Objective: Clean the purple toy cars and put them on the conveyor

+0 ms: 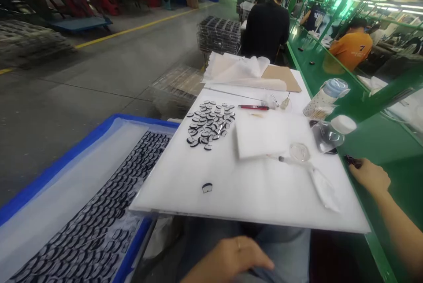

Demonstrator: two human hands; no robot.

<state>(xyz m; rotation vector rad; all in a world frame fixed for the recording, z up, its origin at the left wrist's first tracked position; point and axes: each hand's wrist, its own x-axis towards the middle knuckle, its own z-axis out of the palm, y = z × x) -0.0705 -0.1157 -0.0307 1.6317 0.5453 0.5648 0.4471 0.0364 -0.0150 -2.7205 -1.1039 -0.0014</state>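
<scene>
My left hand (233, 259) rests on my lap below the front edge of a white foam board (231, 195), fingers loosely curled, holding nothing that I can see. My right hand (370, 175) reaches over the green bench at the board's right edge, fingertips on a small dark object (352, 161). One black-and-white oval piece (207, 188) lies alone near the board's front. A pile of several such pieces (209, 123) lies further back. A white pad (264, 135), a thin probe (280, 159) and a small clear dish (299, 151) lie mid-board.
A blue-rimmed tray (76, 151) lined with rows of dark pieces sits at my left. A red pen (254, 107), folded white sheets (238, 69), a bottle (325, 97) and a clear lidded cup (327, 135) lie beyond. Other people sit further along the green bench (380, 142).
</scene>
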